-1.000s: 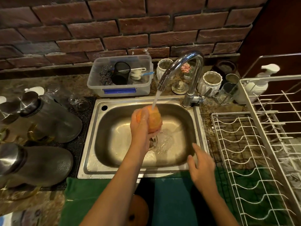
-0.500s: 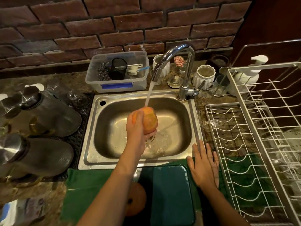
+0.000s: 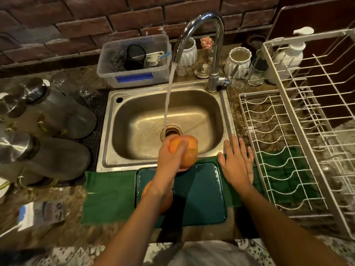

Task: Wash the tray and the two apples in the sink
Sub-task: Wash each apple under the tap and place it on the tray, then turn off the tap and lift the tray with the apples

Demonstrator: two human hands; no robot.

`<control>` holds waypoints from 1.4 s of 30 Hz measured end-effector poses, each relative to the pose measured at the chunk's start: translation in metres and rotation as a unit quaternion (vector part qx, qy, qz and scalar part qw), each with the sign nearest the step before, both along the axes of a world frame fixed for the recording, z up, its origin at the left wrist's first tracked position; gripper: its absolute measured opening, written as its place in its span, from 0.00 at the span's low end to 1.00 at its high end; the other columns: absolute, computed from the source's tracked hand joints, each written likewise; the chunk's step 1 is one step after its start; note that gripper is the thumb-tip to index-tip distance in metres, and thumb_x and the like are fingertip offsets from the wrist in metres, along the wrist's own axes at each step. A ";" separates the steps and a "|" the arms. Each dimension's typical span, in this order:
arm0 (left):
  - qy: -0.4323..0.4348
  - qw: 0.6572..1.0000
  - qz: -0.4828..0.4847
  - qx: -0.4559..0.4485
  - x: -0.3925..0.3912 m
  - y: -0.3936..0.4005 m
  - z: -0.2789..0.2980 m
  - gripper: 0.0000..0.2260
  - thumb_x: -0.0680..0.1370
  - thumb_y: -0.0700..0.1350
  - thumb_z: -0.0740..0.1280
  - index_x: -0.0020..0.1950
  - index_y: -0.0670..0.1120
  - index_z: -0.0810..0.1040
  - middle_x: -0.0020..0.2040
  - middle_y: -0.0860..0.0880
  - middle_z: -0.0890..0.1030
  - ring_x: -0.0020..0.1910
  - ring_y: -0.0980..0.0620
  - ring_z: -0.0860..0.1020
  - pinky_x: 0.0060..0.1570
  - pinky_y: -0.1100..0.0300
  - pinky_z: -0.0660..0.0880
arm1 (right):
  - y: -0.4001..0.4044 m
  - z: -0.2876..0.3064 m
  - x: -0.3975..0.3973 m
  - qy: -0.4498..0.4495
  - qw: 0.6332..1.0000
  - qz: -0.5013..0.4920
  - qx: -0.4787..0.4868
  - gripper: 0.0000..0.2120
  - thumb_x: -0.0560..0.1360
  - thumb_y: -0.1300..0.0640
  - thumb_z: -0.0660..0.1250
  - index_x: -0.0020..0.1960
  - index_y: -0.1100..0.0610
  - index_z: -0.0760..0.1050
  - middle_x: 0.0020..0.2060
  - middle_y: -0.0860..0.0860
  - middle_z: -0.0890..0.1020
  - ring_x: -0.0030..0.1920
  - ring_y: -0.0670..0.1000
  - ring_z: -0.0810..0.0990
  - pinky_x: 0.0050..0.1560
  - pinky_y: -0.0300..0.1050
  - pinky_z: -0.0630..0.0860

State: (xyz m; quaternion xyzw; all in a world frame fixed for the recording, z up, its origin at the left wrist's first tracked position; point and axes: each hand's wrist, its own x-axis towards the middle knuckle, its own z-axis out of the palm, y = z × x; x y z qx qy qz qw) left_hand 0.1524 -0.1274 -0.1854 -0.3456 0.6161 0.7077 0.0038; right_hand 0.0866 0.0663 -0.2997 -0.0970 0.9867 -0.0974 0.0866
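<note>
My left hand [image 3: 170,160] grips an orange-red apple [image 3: 189,152] over the front rim of the steel sink [image 3: 217,112], just above the far edge of the teal tray [image 3: 201,196]. The tray lies on a green cloth [image 3: 107,196] in front of the sink. A second apple [image 3: 166,203] rests on the tray's left side, mostly hidden under my left forearm. My right hand [image 3: 236,164] lies flat, fingers spread, on the counter at the sink's front right corner, holding nothing. Water runs from the tap [image 3: 201,22] into the drain [image 3: 171,131].
A white wire dish rack [image 3: 288,143] fills the right side. Two glass jars with metal lids [image 3: 48,158] lie on a dark mat at the left. A clear plastic tub [image 3: 134,60] with scrubbers, white vases and a soap pump [image 3: 290,54] stand behind the sink.
My left hand has drawn the apple out of the water stream and back toward the tray. My right hand has settled flat on the counter by the sink's corner.
</note>
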 end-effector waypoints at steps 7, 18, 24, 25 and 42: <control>-0.043 0.973 -0.139 -0.182 0.033 0.028 -0.017 0.24 0.68 0.59 0.71 0.63 0.59 0.73 0.61 0.55 0.76 0.60 0.51 0.75 0.61 0.52 0.75 | 0.000 0.001 0.001 0.005 1.000 0.000 0.001 0.28 0.82 0.45 0.55 0.79 0.54 0.62 0.82 0.53 0.55 0.81 0.57 0.52 0.79 0.58 0.48; -0.028 0.778 -0.343 -0.525 0.086 0.052 -0.037 0.28 0.70 0.58 0.71 0.69 0.60 0.68 0.70 0.48 0.66 0.64 0.43 0.70 0.48 0.50 0.79 | 0.000 -0.001 0.000 0.015 1.000 -0.012 -0.022 0.27 0.82 0.45 0.54 0.78 0.54 0.64 0.81 0.53 0.57 0.81 0.57 0.54 0.78 0.59 0.49; -0.022 0.721 -0.359 -0.592 0.092 0.058 -0.038 0.29 0.71 0.58 0.72 0.69 0.57 0.66 0.70 0.44 0.68 0.62 0.42 0.71 0.46 0.51 0.80 | 0.001 -0.004 0.001 0.019 1.000 -0.011 -0.018 0.27 0.81 0.45 0.54 0.78 0.53 0.64 0.81 0.53 0.58 0.80 0.57 0.55 0.78 0.60 0.51; -0.025 0.720 -0.360 -0.593 0.092 0.058 -0.039 0.29 0.71 0.58 0.72 0.70 0.57 0.65 0.70 0.44 0.68 0.62 0.42 0.70 0.47 0.51 0.80 | 0.001 -0.004 0.001 0.020 1.000 -0.012 -0.018 0.27 0.81 0.45 0.54 0.78 0.53 0.64 0.81 0.53 0.58 0.80 0.57 0.55 0.78 0.60 0.51; -0.020 0.852 -0.128 -0.507 0.021 -0.067 -0.016 0.23 0.80 0.55 0.60 0.75 0.53 0.66 0.75 0.43 0.64 0.75 0.43 0.61 0.72 0.46 0.63 | 0.000 -0.003 0.000 0.025 1.000 -0.007 0.006 0.25 0.83 0.47 0.55 0.78 0.53 0.64 0.81 0.53 0.58 0.80 0.56 0.55 0.79 0.59 0.51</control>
